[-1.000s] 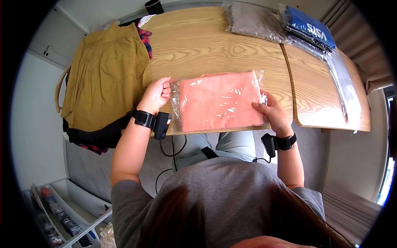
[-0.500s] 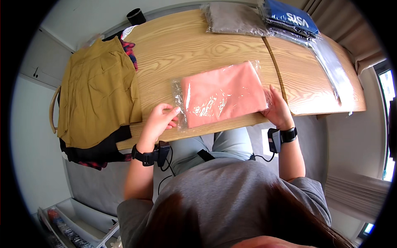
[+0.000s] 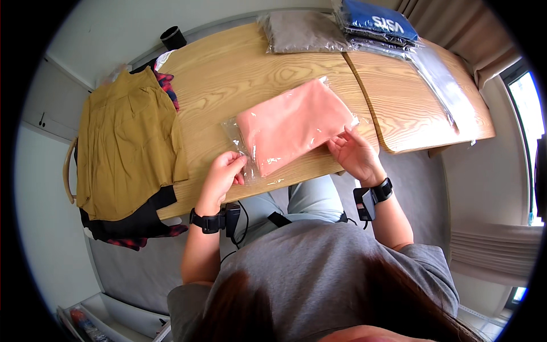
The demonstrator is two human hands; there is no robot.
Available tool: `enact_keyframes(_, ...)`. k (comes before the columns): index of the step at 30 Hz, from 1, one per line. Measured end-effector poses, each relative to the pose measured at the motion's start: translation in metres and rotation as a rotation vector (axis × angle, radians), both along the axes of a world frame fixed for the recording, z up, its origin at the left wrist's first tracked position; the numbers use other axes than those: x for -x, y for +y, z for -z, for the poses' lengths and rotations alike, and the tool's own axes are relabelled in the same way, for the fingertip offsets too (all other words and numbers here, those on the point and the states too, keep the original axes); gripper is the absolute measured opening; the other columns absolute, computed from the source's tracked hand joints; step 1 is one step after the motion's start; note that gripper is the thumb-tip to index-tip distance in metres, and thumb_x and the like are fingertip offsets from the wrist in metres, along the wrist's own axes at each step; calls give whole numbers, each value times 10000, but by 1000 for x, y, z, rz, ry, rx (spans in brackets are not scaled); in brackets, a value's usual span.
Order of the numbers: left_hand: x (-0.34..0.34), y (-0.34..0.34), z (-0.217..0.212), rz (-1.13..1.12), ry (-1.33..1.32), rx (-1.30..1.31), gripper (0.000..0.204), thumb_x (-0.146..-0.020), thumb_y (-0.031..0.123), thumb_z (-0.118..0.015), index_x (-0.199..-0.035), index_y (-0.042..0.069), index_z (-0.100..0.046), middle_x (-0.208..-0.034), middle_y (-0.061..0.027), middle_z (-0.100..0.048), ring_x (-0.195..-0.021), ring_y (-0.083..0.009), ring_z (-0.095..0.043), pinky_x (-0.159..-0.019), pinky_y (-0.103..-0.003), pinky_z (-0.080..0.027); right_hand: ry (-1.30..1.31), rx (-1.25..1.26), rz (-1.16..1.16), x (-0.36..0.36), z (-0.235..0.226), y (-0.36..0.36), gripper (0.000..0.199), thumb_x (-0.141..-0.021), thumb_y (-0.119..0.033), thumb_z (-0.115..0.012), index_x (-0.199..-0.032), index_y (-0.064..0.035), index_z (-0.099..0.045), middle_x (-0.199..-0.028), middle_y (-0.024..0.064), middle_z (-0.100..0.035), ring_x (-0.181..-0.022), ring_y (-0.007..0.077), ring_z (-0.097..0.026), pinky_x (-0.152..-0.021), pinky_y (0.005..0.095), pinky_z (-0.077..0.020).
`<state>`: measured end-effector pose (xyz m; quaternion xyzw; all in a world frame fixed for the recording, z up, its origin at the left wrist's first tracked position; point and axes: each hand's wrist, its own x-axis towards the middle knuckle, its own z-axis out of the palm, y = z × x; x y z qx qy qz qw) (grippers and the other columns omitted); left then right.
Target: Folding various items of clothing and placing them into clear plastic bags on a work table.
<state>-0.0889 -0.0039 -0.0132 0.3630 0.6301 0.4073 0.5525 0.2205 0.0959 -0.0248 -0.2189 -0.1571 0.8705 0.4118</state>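
Observation:
A folded pink garment in a clear plastic bag [image 3: 296,125] lies tilted on the wooden table in front of me, its right end farther from me than its left. My left hand [image 3: 227,171] is closed on the loose plastic at the bag's lower left edge, thumb on top. At the lower right corner, my right hand [image 3: 358,157] holds the bag's edge, palm turned up, with part of the fingers against the plastic. Light glints on the bag's wrinkles.
A pile of clothes with a mustard shirt [image 3: 128,148] on top hangs over the left end of the wooden table [image 3: 228,74]. Bagged garments [image 3: 307,31], a blue package [image 3: 379,23] and clear plastic bags [image 3: 444,85] lie along the far right. A black cup [image 3: 172,38] stands at the back.
The bagged pink garment has turned counterclockwise, its right end swinging away from me. My right hand has moved left along its near edge; the left hand stays at the left edge.

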Motion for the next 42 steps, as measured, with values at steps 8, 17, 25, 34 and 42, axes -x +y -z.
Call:
enact_keyframes(8,5,-11,6,-32,-95,-56,160,-918,198,-553,-861,50,-538,-631,11,-522,-497,-76,-512,-449,-201,-389,-337,-26,-82,45,-26,-13,362,-893,-238,-616,-1189,-77,-487,-1124,70,-578,-977,189,-593,-865,329,-492)
enact_keyframes(17,-4,-21,8,22,13,-170,333,-981,357,-427,-1043,37,-496,-688,-27,-539,-511,-91,-526,-449,-182,-397,-447,-118,-80,33,-52,36,280,-897,-192,-594,-1137,-66,-523,-1019,76,-617,-903,208,-628,-819,349,-531)
enact_keyframes(25,-25,-28,13,-144,235,-377,165,-956,151,-474,-1041,13,-503,-643,-6,-487,-510,-60,-456,-466,-202,-376,-396,-464,134,-18,-142,130,216,-920,-166,-561,-1106,-57,-550,-991,54,-639,-838,136,-644,-753,298,-548)
enact_keyframes(34,-34,-33,24,-185,490,-398,151,-919,96,-495,-1032,1,-529,-619,4,-456,-527,-76,-397,-480,-247,-333,-173,-549,621,-80,-143,322,145,-910,-156,-566,-1020,-62,-553,-905,63,-643,-815,177,-643,-739,321,-549)
enact_keyframes(42,-34,-31,22,-192,510,-387,137,-929,69,-474,-1035,0,-527,-650,15,-482,-552,-43,-400,-493,-215,-334,-255,-324,520,-127,-114,393,261,-886,-128,-539,-1107,-4,-479,-1088,158,-529,-998,297,-564,-913,461,-485)
